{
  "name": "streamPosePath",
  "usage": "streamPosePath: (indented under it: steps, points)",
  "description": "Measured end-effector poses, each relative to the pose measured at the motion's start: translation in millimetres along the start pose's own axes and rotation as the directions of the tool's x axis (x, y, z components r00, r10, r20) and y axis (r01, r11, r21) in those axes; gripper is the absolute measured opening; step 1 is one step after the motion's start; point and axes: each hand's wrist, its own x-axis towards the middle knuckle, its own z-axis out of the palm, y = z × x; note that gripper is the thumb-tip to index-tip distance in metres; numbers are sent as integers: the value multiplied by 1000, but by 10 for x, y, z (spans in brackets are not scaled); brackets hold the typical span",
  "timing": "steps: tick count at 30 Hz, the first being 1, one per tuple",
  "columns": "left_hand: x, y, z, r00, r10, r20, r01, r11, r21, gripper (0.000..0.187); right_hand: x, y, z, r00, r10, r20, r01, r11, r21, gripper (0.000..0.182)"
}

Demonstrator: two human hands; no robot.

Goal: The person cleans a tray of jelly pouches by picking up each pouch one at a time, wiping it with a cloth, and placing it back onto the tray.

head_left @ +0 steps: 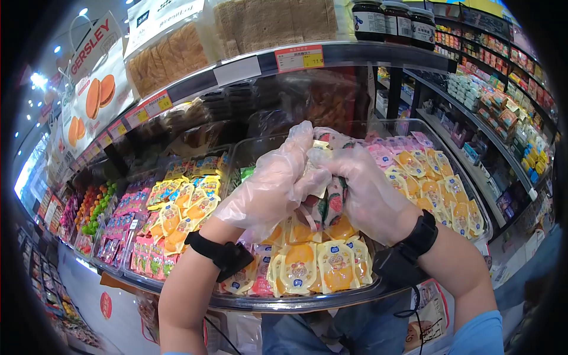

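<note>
Both my hands wear thin clear plastic gloves and black wrist straps. My left hand (272, 183) and my right hand (370, 192) are pressed together over a clear bin (296, 303), gripping a bunch of small snack packets (332, 204) with red, green and white print. The packets hang down between my palms. Under my hands the bin holds several yellow-orange jelly packets (337, 266) with cartoon faces.
More clear bins sit to the left with colourful sweets (177, 207) and to the right with pink and orange packets (438, 183). A shelf above carries bread bags (171, 53), price tags (299, 58) and jars (393, 21). An aisle of stocked shelves (503, 106) runs along the right.
</note>
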Motion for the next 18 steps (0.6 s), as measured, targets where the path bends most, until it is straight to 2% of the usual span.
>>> streamPosePath:
  steps: [1, 2, 4, 5, 7, 8, 9, 11, 12, 13, 15, 16, 18]
  points:
    - [1, 26, -29, 997, -73, 5, 73, 995, -63, 74, -7, -1, 10, 1000, 2, -5, -2, 1000, -13, 15]
    - [6, 2, -34, 997, -76, 0, 76, 995, -66, 74, -14, -6, 17, 1000, 4, -10, -5, 1000, -27, 15]
    - [12, -61, -39, 996, 61, -67, -64, 997, -51, 86, -31, -34, 36, 1000, -5, -23, 4, 998, -65, 17]
    - [4, -50, -54, 996, 54, -72, -58, 997, -55, 86, -38, -56, 48, 999, -20, -35, 16, 995, -97, 18]
    - [-13, 18, -78, 1000, 0, -17, -6, 937, -350, 93, -48, -97, 71, 997, -49, -55, 39, 986, -160, 21]
    - [-38, 37, -12, 992, 8, -126, -63, 896, -440, 83, -49, -111, 83, 996, -62, -62, 49, 980, -191, 22]
    - [-30, 59, -38, 991, -5, -132, -54, 896, -441, 83, -50, -127, 95, 997, -49, -55, 37, 981, -190, 22]
    - [6, 111, -147, 1000, 1, 23, 15, 717, -696, 74, -44, -141, 112, 988, -137, -74, 108, 946, -307, 25]
    - [4, 89, -114, 995, -76, -58, 17, 743, -669, 61, -33, -107, 110, 965, -207, -158, 143, 929, -342, 29]
    - [3, 61, -87, 995, -84, -62, 20, 741, -671, 61, -38, -92, 127, 968, -199, -155, 136, 930, -343, 29]
    - [19, -18, -27, 976, -62, -208, -85, 770, -632, 51, -63, -82, 163, 932, -334, -140, 268, 895, -356, 32]
    - [42, -98, 15, 951, -35, -307, -134, 849, -512, 49, -58, -61, 158, 918, -369, -143, 292, 876, -384, 33]
    - [42, -118, 47, 929, 5, -371, -187, 869, -458, 48, -44, -40, 131, 908, -408, -97, 333, 841, -426, 32]
